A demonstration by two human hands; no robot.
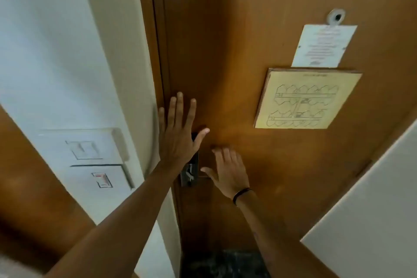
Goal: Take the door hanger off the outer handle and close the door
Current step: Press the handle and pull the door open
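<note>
Grip: neither hand is holding anything. The left hand [177, 140] is lying flat with fingers spread against the door near its latch edge; the right hand [228, 170] is also splayed wide, pressing or hovering just at the panel beside the lock, though blur is hiding whether it is touching.

Brown varnished wooden door [237, 52]: it is sitting against the matching wooden frame [155, 29], with only a dark seam showing between them. It is looking shut or very nearly so; whether the latch has caught cannot be told.

Cream plaster wall [56, 52]: it is flanking the frame on the left and carrying two white plastic switch plates [90, 160].

Pale yellow square floor-plan board [306, 99]: it is hanging on the door's inner face, below a white printed paper notice [322, 46] and a small metal peephole [337, 17].

Dull metal lock plate [189, 172]: it is sitting partly behind the left wrist; the inner handle is largely hidden.

Door hanger: it is not appearing anywhere in view, neither in a hand nor on the visible hardware. The outer handle is lying behind the door, so removal cannot be confirmed.

Status: the closing step is appearing to be at its end; at most a final push is remaining.
</note>
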